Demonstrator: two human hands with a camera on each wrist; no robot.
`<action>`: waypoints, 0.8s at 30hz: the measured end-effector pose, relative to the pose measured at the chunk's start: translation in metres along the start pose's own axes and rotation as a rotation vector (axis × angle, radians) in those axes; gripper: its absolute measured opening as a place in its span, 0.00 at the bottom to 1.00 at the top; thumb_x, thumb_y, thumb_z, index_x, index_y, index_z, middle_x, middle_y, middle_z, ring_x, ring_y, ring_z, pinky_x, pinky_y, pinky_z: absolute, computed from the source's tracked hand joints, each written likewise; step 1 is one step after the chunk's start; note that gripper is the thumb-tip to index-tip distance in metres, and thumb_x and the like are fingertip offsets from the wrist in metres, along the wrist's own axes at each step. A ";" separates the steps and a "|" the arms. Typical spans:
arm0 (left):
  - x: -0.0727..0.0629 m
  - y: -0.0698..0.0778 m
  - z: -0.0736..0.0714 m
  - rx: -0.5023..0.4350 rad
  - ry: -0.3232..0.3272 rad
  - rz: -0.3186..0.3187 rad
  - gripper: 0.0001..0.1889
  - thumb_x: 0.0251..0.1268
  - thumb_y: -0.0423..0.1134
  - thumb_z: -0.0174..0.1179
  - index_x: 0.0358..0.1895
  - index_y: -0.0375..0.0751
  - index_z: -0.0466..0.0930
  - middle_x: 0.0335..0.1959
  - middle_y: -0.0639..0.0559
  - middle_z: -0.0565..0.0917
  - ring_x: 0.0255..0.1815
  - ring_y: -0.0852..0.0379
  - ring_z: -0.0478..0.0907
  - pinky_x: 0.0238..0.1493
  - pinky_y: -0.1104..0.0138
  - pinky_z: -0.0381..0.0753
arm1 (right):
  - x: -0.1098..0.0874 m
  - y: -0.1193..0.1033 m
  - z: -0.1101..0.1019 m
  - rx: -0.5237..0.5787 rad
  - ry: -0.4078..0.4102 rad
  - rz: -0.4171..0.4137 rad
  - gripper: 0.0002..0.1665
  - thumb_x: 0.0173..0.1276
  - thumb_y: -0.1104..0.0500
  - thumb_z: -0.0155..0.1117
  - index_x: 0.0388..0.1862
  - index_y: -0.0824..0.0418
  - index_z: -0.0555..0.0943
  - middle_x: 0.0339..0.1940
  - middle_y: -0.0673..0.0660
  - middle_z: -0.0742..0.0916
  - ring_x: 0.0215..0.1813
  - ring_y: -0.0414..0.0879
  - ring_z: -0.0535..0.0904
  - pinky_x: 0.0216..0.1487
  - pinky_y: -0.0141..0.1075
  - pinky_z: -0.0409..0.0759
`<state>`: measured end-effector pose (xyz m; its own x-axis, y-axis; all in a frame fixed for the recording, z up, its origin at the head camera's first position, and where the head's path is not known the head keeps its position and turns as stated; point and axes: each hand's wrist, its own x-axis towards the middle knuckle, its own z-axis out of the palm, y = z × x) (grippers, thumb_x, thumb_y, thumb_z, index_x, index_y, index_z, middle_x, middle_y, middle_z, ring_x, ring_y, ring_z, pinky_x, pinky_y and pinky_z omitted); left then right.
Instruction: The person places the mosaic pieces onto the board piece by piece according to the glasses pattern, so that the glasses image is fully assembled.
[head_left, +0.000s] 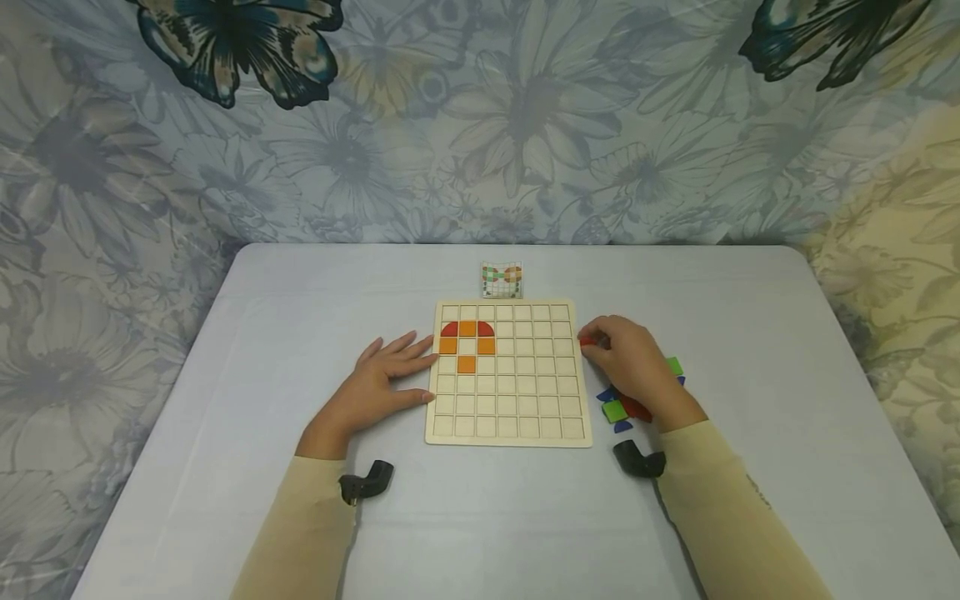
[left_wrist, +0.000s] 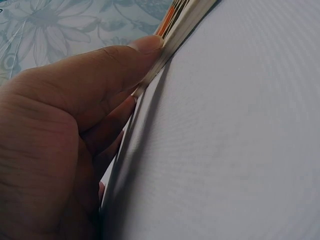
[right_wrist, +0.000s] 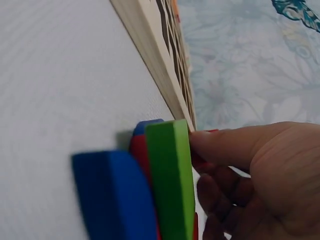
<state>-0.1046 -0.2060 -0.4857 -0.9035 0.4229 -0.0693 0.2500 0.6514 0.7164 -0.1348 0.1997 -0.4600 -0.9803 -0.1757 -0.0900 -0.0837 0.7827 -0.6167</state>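
A square wooden grid board (head_left: 525, 400) lies on the table. In its upper left cells sit several orange squares (head_left: 467, 364) and two red rounded pieces (head_left: 450, 330). My left hand (head_left: 378, 387) touches the board's left edge, its fingers spread and the thumb (left_wrist: 145, 45) against the rim. Just off the right edge, my right hand (head_left: 630, 354) pinches a small red piece (head_left: 587, 341) between thumb and fingers; its exact shape is mostly hidden. Under and beside that hand lie loose green blocks (head_left: 615, 411), blue pieces (head_left: 623, 426) and red pieces (head_left: 636, 407).
A small pattern card (head_left: 502, 280) with a coloured grid picture stands behind the board's back edge. White cloth covers the table (head_left: 300, 300). Black wrist cameras (head_left: 367, 482) are strapped to both sleeves. Patterned fabric (head_left: 480, 125) hangs behind the table.
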 end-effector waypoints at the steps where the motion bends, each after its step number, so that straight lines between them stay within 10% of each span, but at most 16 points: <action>1: 0.000 0.000 0.000 -0.001 -0.001 0.003 0.36 0.66 0.49 0.80 0.76 0.49 0.81 0.82 0.63 0.68 0.87 0.57 0.52 0.85 0.48 0.31 | 0.000 0.000 0.000 0.001 0.011 0.000 0.10 0.78 0.64 0.71 0.55 0.65 0.85 0.46 0.61 0.87 0.45 0.56 0.79 0.48 0.49 0.81; 12: 0.000 -0.003 0.000 0.001 0.004 0.012 0.36 0.66 0.49 0.80 0.75 0.49 0.81 0.82 0.63 0.68 0.87 0.57 0.52 0.85 0.48 0.31 | -0.003 -0.025 -0.003 0.258 0.042 -0.026 0.11 0.79 0.64 0.71 0.57 0.63 0.87 0.55 0.60 0.88 0.53 0.57 0.82 0.60 0.52 0.80; 24: 0.001 -0.004 0.001 0.010 0.003 0.010 0.35 0.66 0.49 0.80 0.76 0.50 0.80 0.82 0.64 0.67 0.88 0.57 0.51 0.85 0.47 0.31 | 0.001 -0.066 0.024 0.441 0.027 -0.070 0.08 0.75 0.62 0.77 0.46 0.60 0.85 0.41 0.54 0.89 0.41 0.52 0.79 0.40 0.39 0.78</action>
<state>-0.1060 -0.2080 -0.4890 -0.9021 0.4273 -0.0598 0.2624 0.6532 0.7102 -0.1258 0.1335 -0.4384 -0.9797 -0.1994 -0.0191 -0.0719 0.4391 -0.8956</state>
